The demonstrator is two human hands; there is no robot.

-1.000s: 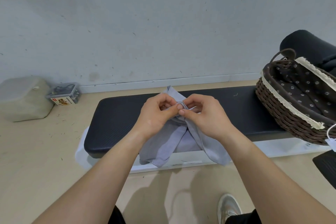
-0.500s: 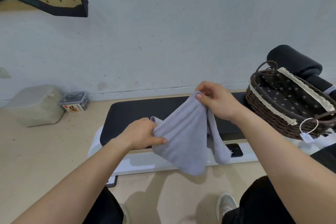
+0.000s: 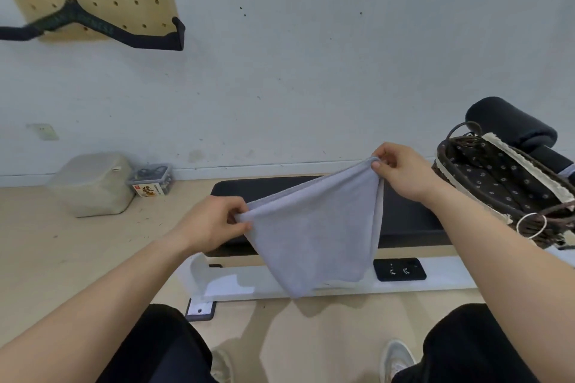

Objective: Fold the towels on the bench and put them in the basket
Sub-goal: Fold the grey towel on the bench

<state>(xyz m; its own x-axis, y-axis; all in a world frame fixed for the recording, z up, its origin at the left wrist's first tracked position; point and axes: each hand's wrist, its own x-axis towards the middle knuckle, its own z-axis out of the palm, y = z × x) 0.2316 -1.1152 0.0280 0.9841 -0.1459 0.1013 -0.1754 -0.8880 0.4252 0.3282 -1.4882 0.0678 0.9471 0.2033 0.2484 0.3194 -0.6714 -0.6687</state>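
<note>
My left hand (image 3: 214, 224) and right hand (image 3: 401, 172) are bare, as are my left forearm (image 3: 109, 298) and right forearm (image 3: 497, 258), uncovered right down to the edge of the view. Plain matte black cloth covers my left leg (image 3: 161, 348) and right leg (image 3: 466, 348); trousers or shorts, I cannot tell. I wear pale off-white sneakers: the right shoe (image 3: 396, 357) shows a rounded toe, the left shoe (image 3: 222, 365) is only partly seen.
</note>
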